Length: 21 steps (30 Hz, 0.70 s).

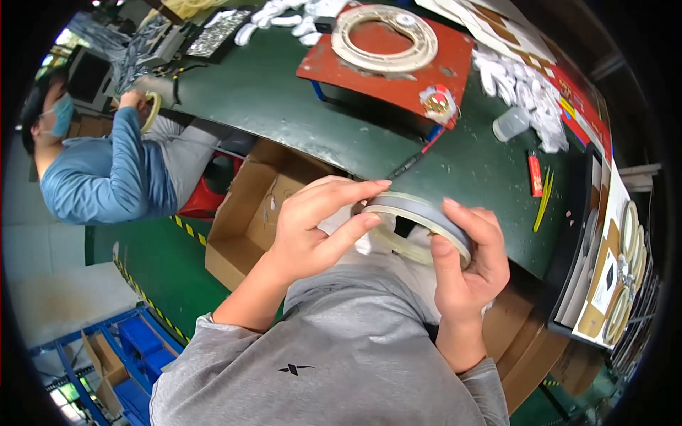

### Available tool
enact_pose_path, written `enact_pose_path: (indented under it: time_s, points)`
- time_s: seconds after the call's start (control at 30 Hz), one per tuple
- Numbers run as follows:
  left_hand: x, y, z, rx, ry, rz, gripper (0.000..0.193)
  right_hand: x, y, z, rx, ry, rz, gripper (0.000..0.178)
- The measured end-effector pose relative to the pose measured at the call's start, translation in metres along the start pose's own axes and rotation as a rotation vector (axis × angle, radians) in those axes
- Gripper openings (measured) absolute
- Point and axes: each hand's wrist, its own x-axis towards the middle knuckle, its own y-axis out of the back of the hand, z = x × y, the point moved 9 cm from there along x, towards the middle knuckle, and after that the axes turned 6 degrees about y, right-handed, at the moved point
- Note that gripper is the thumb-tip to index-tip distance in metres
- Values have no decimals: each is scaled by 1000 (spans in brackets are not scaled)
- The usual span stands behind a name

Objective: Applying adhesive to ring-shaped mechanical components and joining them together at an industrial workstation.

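The green table (469, 177) bears a red stand (383, 85); a seemingly whole ring (420, 211) is above the lap (408, 285), not set down, what remains unclear. Left hand (316, 224) and right hand (472, 259), partly closed, pinch its opposite sides.

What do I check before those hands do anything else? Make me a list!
1. Left hand pinching the grey-banded ring: ok.
2. Right hand holding the ring's other side: ok.
3. Black-and-red pen-shaped tool clear of the left hand: cannot tell; they look close.
4. Large pale ring lying on the red stand: ok.
5. Cardboard box open on top: ok.
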Motion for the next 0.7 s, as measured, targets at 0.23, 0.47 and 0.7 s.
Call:
enact_pose_path:
  time_s: [0.23, 0.47, 0.7]
  points:
    - [7, -13, 9, -82, -148, 20, 38, -16, 10, 27, 505, -304, 116, 37]
    - [7, -33, 15, -25, -246, -41, 38, -38, 18, 56, 601, -548, -83, 43]
    - [11, -42, -7, -488, 39, -139, 31, -33, 40, 59, 714, -462, 97, 39]
